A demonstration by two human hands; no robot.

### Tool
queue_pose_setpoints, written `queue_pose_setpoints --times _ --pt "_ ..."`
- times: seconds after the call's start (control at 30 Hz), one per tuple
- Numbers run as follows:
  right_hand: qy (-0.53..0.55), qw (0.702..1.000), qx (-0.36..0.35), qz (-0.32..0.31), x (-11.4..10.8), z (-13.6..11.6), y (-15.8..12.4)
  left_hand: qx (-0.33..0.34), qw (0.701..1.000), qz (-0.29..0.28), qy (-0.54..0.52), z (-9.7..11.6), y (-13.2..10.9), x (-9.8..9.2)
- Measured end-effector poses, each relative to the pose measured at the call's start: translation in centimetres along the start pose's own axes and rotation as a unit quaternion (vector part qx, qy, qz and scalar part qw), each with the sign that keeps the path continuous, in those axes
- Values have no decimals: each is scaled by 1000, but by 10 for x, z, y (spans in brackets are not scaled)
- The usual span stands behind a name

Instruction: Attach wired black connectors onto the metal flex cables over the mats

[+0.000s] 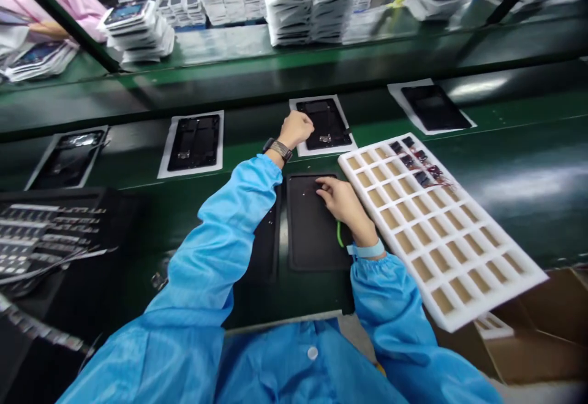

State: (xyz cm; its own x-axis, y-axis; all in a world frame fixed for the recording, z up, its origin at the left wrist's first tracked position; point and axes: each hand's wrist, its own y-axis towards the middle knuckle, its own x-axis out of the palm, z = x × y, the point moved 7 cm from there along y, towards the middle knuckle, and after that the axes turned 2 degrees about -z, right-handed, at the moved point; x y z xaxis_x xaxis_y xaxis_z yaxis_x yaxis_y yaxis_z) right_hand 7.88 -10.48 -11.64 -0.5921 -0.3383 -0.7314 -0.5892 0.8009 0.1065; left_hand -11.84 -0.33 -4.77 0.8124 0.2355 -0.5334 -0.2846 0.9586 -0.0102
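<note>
My left hand (295,128) reaches out to the conveyor belt and is curled closed at the left edge of a black device back (326,123) lying on a white sheet (298,105). What its fingers hold is hidden. My right hand (340,201) rests on a black mat (312,232) in front of me, fingers bent with the tips pressed onto the mat near some tiny parts. A white foam tray (441,232) with many compartments lies just right of it; a few far cells hold small dark parts (416,159).
More black device backs on white sheets (195,142), (68,158), (432,108) ride the green belt. A black tray of small parts (41,232) sits at my left. Stacks of white trays (312,0) fill the far side. Cardboard box (546,324) at lower right.
</note>
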Motion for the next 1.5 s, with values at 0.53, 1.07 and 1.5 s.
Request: queue_pose_setpoints --times 0.53,1.07,1.5 --pt "34 995 92 32 -25 -4 9 -167 910 341 169 -205 -456 -208" --pt "157 984 16 -82 41 -67 3 -169 881 436 -73 -247 -472 -207" --pt "56 998 9 -40 -11 -40 -28 -65 823 511 -240 -193 -454 -190"
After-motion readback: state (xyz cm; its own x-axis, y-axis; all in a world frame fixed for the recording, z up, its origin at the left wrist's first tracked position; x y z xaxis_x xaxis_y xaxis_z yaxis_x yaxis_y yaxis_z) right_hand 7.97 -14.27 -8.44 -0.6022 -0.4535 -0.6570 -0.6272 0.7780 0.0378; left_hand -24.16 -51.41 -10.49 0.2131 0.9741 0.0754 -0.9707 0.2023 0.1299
